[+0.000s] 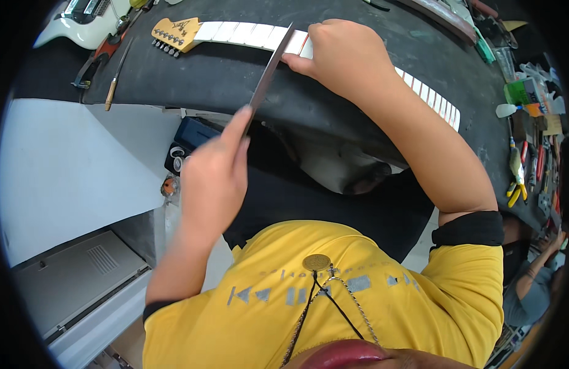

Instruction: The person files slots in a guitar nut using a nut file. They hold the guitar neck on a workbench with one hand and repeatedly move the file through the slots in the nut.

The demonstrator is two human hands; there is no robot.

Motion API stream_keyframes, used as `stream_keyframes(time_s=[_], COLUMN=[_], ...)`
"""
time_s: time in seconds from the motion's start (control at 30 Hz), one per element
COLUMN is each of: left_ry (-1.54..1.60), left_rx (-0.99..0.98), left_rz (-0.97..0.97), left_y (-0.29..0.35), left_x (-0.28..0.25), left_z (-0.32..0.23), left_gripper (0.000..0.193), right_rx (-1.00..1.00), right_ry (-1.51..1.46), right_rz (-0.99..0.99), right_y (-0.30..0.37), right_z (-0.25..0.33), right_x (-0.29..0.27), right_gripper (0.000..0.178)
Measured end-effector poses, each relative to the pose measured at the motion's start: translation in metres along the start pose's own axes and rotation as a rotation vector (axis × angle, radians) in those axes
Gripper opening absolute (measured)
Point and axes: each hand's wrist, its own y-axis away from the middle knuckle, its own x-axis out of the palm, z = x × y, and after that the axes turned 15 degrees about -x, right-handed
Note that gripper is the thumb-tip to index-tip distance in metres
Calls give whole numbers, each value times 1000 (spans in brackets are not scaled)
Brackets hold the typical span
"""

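Note:
A guitar neck (244,34) lies across the dark bench, its wooden headstock (176,35) with tuners pointing left. White covering lies along its fretboard, with dark and reddish fret lines showing between the strips. My left hand (214,175) is closed around the handle end of a long, thin metal file (270,75), slightly blurred. The file slants up and rightward, its tip over the fretboard near my other thumb; whether it touches a fret I cannot tell. My right hand (345,52) is closed over the middle of the neck, thumb on the near edge, fingertips hidden.
A wooden-handled slim tool (113,89) lies on the bench (192,80) at left, near a white guitar body (82,29). Yellow-handled pliers (516,184) and other tools crowd the right side. Another person (535,286) is at far right.

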Motion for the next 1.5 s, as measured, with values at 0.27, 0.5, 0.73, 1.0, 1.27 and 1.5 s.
stream_keyframes(time_s=[0.27, 0.5, 0.73, 1.0, 1.27, 1.5], left_ry=[-18, 29, 105, 137, 19, -39], left_rx=[47, -66, -101, -22, -11, -4], left_rz=[-52, -19, 6, -7, -31, -9], left_y=[-76, 72, 44, -24, -41, 4], left_x=[20, -12, -21, 7, 15, -9], left_z=[-35, 28, 10, -13, -24, -5], left_gripper=[41, 50, 46, 40, 40, 49], right_rx=[45, 39, 27, -14, 41, 21], right_ry=[5, -61, -24, -37, -14, -11], right_rz=[111, 135, 20, -1, 32, 3], right_y=[-5, -5, 0, -1, 0, -1], right_z=[3, 5, -3, -1, -7, 2], right_x=[-11, -8, 3, 4, 1, 1], right_gripper=[60, 60, 58, 58, 55, 54])
